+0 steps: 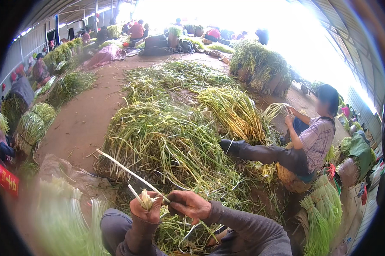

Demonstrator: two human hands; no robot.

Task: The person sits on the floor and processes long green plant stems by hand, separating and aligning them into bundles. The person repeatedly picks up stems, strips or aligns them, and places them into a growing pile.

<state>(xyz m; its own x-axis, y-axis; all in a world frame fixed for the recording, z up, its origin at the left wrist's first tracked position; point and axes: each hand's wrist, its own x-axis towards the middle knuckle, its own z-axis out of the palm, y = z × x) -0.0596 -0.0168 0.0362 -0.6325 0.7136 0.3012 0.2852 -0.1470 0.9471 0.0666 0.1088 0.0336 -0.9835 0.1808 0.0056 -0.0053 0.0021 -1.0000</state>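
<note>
My left hand (pixel 146 208) is closed around several pale plant stalks (pixel 146 199), whose whitish ends stick up out of the fist. One long pale stalk (pixel 128 171) slants from between the two hands towards the upper left. The fingertips of my right hand (pixel 188 204) pinch the near end of that stalk, close beside the left hand. Just beyond both hands lies a large heap of long green and yellowing stalks (pixel 160 137). More loose green leaves (pixel 179 233) lie below the hands, between the knees.
A co-worker (pixel 317 137) sits at the right, holding pale stalks (pixel 274 110), legs stretched towards the heap. Tied green bundles (pixel 323 208) stand at the lower right; pale green stalks (pixel 64 217) stand close at the lower left. Bare ground (pixel 83 118) shows left of the heap. Farther off, other people sit among piles.
</note>
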